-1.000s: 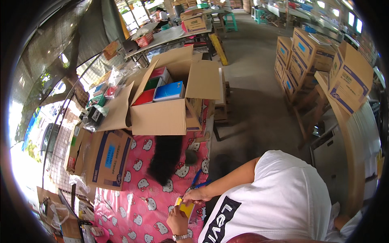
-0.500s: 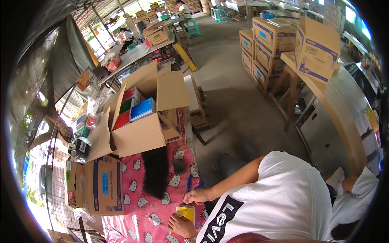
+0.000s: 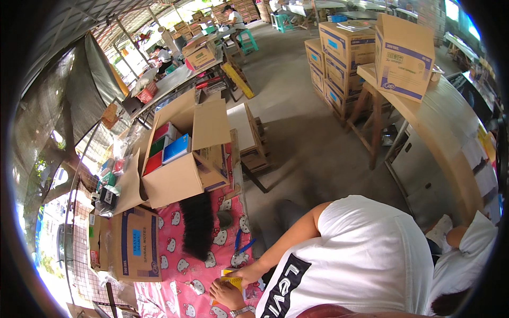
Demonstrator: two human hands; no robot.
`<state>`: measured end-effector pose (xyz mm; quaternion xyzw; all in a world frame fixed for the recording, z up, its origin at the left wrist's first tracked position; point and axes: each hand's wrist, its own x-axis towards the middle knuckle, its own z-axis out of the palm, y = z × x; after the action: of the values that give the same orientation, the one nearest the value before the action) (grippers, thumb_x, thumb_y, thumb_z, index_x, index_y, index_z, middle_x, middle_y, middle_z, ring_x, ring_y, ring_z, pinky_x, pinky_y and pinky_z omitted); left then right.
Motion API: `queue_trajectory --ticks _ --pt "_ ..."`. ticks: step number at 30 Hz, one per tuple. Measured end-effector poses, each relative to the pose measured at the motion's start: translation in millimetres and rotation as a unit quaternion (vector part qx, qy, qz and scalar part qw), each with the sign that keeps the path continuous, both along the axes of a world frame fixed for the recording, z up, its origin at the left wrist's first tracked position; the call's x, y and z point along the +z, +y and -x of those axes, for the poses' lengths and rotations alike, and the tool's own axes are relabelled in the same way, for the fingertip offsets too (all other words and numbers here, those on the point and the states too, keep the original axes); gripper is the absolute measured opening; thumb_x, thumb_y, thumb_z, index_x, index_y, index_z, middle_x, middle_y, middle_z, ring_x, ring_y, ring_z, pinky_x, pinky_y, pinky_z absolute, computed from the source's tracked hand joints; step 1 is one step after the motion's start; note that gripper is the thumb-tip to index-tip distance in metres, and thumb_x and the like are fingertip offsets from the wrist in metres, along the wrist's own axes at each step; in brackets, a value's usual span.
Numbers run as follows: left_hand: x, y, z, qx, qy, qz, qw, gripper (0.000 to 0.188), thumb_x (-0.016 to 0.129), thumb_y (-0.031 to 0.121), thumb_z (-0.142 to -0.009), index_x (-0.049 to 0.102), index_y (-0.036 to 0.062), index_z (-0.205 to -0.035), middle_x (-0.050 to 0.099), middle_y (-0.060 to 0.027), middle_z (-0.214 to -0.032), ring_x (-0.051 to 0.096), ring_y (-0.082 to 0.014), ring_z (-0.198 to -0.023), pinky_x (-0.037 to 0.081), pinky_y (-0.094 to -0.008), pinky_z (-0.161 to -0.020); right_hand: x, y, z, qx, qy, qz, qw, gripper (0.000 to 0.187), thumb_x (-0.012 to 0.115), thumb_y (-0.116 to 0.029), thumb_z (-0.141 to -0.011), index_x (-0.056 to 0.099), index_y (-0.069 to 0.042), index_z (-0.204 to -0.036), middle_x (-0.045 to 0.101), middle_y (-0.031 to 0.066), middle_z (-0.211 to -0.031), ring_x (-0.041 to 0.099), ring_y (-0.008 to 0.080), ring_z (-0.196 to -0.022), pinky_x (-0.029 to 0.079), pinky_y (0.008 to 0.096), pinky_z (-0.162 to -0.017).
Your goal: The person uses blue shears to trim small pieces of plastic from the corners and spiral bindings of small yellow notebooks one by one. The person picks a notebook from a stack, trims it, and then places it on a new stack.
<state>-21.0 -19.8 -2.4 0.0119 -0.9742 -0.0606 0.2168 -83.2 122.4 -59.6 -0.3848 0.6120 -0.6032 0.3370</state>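
a table in a pink patterned cover (image 3: pixel 175 289) carries a blue-handled tool (image 3: pixel 237 243) just beyond the grip on the yellow notebook (image 3: pixel 234 281), black bristles (image 3: pixel 197 228) farther ahead, a carton (image 3: pixel 132 254) leftward, and an open carton (image 3: pixel 172 185) farthest off.

Grey concrete floor (image 3: pixel 302 153) spreads beyond the right edge of the pink-covered table (image 3: pixel 164 289), reaching a wood-edged bench (image 3: pixel 448 140) and a grey panel (image 3: pixel 424 177). Wire mesh (image 3: pixel 82 273) and dark sheeting (image 3: pixel 58 100) border its left edge, daylight glaring through. Past its far edge stand another long table (image 3: pixel 183 80) and turquoise stools (image 3: pixel 247 42) beneath a beamed roof (image 3: pixel 69 47).
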Motion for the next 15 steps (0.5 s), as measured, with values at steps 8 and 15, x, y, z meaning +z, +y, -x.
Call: queue_trajectory --ticks 8,15 --pt "33.9 48.7 8.4 -0.083 -0.007 -0.064 0.994 0.020 0.050 0.013 -0.089 0.056 -0.0035 -0.099 0.057 -0.0205 -0.095 0.052 -0.0404 -0.097 0.037 -0.0524 -0.090 38.6 78.9 28.4 -0.117 0.150 -0.012 0.982 0.072 0.068 -0.016 -0.085 0.033 -0.004 -0.147 0.049 0.0220 -0.138 0.052 0.0309 -0.122 0.042 0.0378 -0.101" --pt "43.5 141.1 51.2 -0.195 -0.042 -0.639 0.743 0.010 0.054 0.005 -0.096 0.055 -0.0029 -0.102 0.064 -0.0114 -0.101 0.060 -0.0155 -0.086 0.050 -0.0311 -0.073 77.3 200.6 33.5 -0.255 0.086 0.002 0.963 0.048 0.069 -0.023 -0.088 0.053 0.000 -0.128 0.066 0.0145 -0.117 0.064 0.0183 -0.097 0.050 0.0326 -0.085"
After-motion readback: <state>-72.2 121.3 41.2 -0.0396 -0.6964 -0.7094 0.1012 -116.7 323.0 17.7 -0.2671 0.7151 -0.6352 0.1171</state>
